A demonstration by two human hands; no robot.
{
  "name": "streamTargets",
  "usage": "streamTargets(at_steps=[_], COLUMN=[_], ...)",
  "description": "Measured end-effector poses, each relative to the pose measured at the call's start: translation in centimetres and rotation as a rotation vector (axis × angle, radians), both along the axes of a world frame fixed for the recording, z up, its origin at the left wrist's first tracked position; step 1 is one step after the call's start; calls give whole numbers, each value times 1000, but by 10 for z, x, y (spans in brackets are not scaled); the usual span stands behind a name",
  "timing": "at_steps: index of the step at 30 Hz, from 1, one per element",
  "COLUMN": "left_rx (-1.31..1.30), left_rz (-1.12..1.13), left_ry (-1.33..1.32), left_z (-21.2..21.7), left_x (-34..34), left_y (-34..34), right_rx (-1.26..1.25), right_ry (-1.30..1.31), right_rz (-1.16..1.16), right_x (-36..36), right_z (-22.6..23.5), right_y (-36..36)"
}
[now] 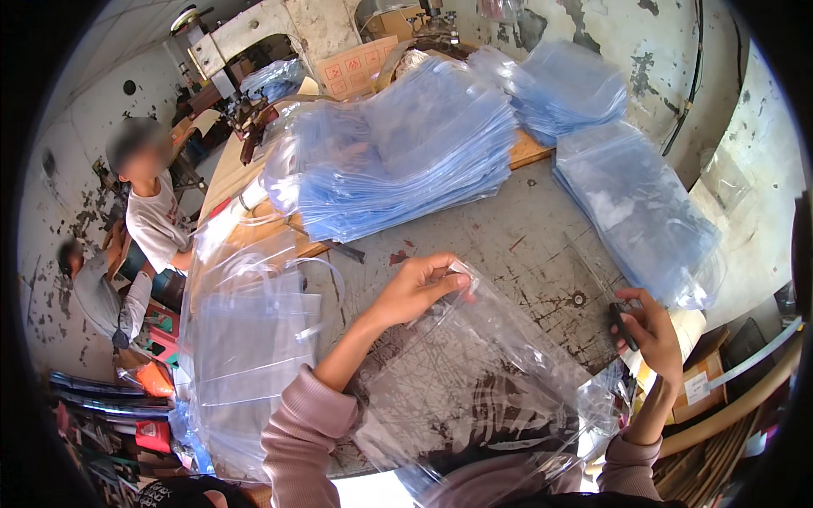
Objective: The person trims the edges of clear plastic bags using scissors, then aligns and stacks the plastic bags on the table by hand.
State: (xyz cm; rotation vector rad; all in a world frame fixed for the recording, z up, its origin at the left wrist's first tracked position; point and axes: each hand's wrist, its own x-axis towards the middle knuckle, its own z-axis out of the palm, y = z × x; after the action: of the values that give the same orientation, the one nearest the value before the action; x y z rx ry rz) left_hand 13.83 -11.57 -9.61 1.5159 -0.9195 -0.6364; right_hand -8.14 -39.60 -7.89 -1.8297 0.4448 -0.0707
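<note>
A clear plastic bag [474, 385] hangs from my left hand [419, 292], which pinches its upper corner between thumb and fingers. The sheet spreads over the scratched table and down toward my lap. In my right hand [654, 339], to the right of the bag, is a slim tool with a black handle [623, 327]. A thin, pale line runs from it toward the far left, perhaps its blade; I cannot tell exactly. The tool is apart from the bag. Left of my left forearm lie more clear plastic bags [241, 356] with loop-like handles.
A tall pile of bluish clear plastic sheets [415, 144] covers the table's far side. Smaller stacks stand behind [567, 89] and at right [639, 207]. An old sewing machine [279, 34] is at the back. Two people [152, 203] are at left. Cardboard [703, 385] lies at right.
</note>
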Motion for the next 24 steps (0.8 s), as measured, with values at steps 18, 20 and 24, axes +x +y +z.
streamTargets(at_steps=[18,20,24], left_rx=[-48,-20,-71], left_rz=[144,150,161], left_ry=[-53,-122,-186], left_z=[107,110,100], left_x=[-88,-91,-89], left_y=[11,11,3], right_rx=[262,284,207], right_ry=[-214,-216,-264], right_rz=[683,675,682], right_x=[29,31,31], right_z=[38,32,32], right_y=[63,67,72])
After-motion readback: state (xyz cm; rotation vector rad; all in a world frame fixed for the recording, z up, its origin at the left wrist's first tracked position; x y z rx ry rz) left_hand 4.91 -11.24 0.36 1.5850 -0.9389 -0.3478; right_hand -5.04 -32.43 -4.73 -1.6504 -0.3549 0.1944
